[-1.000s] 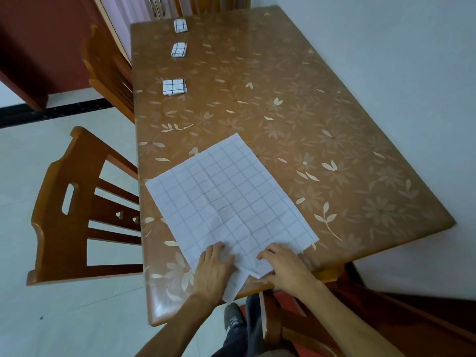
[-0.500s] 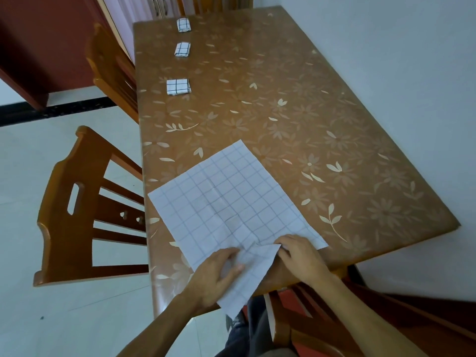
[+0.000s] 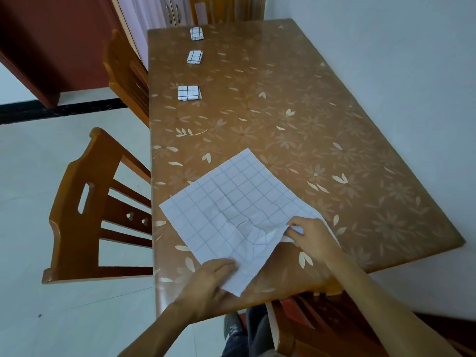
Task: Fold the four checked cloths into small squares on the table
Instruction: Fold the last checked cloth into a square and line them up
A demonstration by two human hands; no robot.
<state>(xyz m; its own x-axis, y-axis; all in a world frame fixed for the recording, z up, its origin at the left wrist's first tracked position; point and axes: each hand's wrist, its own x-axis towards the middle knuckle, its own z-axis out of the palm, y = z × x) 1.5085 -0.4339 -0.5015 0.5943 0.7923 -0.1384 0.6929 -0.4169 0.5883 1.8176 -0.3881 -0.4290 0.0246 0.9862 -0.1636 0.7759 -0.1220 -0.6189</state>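
A white checked cloth [image 3: 231, 202] lies mostly spread out at the near end of the brown flowered table [image 3: 309, 112]. My left hand [image 3: 208, 279] pinches its near corner by the table's front edge. My right hand [image 3: 309, 238] grips the cloth's right corner and has it raised off the table, so the near edge sags and wrinkles between the hands. Three folded checked cloths sit in a row along the table's left side: one [image 3: 189, 93] in the middle, one [image 3: 194, 57] farther back, one [image 3: 196, 33] at the far end.
A wooden chair [image 3: 85, 210] stands at the table's left side and another [image 3: 123, 70] behind it. A third chair's back [image 3: 309, 318] is under me at the near edge. A white wall runs along the table's right side.
Both hands went from pressing the cloth's near edge to gripping its near corners. The right hand has lifted its corner up and the cloth has wrinkled. The camera has moved closer.
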